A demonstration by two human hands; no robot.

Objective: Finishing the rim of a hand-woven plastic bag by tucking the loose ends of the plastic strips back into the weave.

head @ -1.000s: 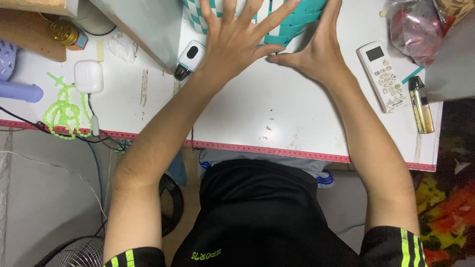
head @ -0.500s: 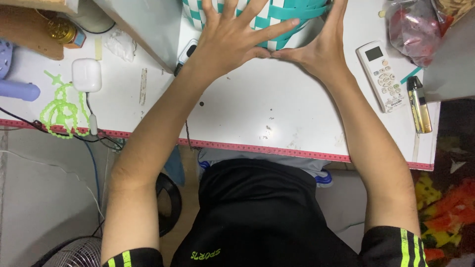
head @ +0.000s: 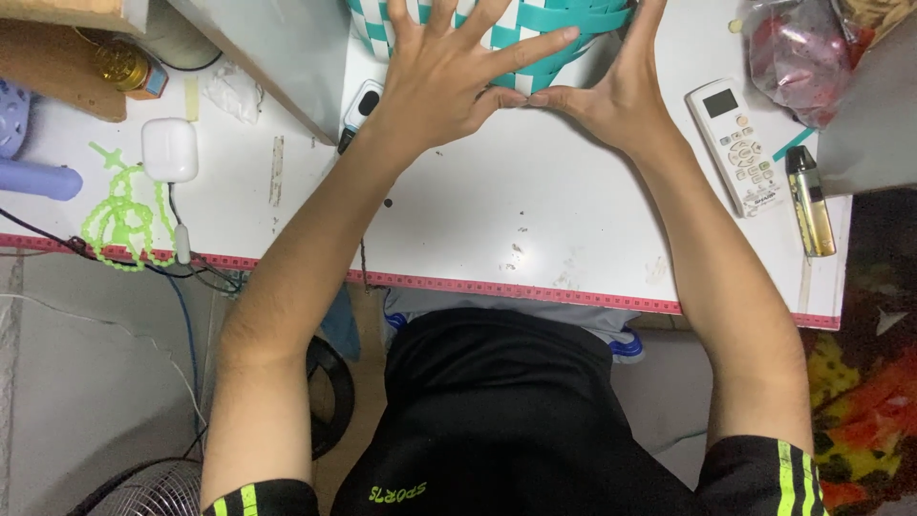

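Observation:
A woven basket point(head: 564, 33) of teal and white strips stands at the far edge of the white table point(head: 497, 220), partly cut off by the top of the view. My left hand point(head: 449, 81) lies flat on its near side, fingers spread wide. My right hand point(head: 616, 91) presses against the basket's right side, thumb stretched left until it meets my left thumb at the basket's bottom edge. Neither hand closes around anything.
A white remote control point(head: 740, 143) and a yellow lighter point(head: 810, 201) lie at the right, below a bag of red contents point(head: 798, 53). To the left are a white earbud case point(head: 170, 150), green plastic pieces point(head: 119, 215), cables, a small black-and-white device point(head: 361, 105) and a grey panel point(head: 277, 48).
The view has shifted so the basket shows more. Both hands stay pressed on it, and my thumbs have come together at its lower edge.

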